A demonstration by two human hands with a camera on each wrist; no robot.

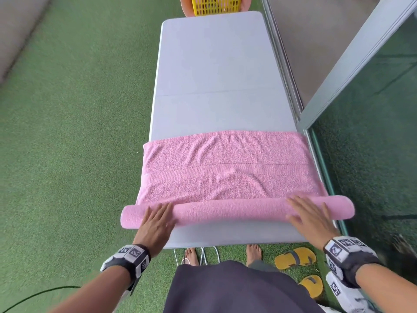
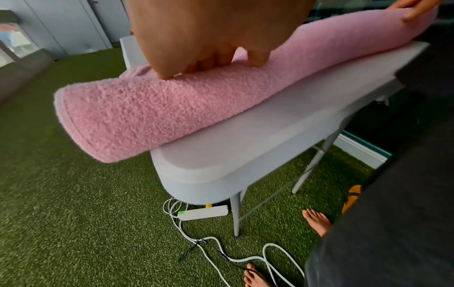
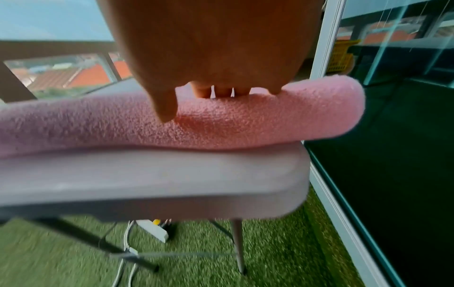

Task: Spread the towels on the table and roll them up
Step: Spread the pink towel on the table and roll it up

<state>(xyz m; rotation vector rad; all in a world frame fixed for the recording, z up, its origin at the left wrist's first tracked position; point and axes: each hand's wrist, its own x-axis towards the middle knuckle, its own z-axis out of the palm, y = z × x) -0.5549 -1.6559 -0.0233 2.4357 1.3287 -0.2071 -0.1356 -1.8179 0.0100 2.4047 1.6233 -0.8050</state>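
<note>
A pink towel [image 1: 225, 168] lies across the near half of a grey folding table [image 1: 214, 64]. Its near part is wound into a roll [image 1: 237, 211] that overhangs both table sides. My left hand [image 1: 158, 219] lies flat on the roll near its left end, fingers straight. My right hand [image 1: 309, 214] lies flat on the roll near its right end. The left wrist view shows the roll [image 2: 147, 108] under my left hand [image 2: 211, 64]. In the right wrist view the roll [image 3: 221, 124] sits under my right hand [image 3: 216, 91].
A yellow basket [image 1: 214, 5] stands beyond the table's far end. Glass panels [image 1: 372, 143] run along the right side. Green turf surrounds the table. Cables and a power strip [image 2: 203, 212] lie under the near end, yellow sandals [image 1: 295, 258] beside my bare feet.
</note>
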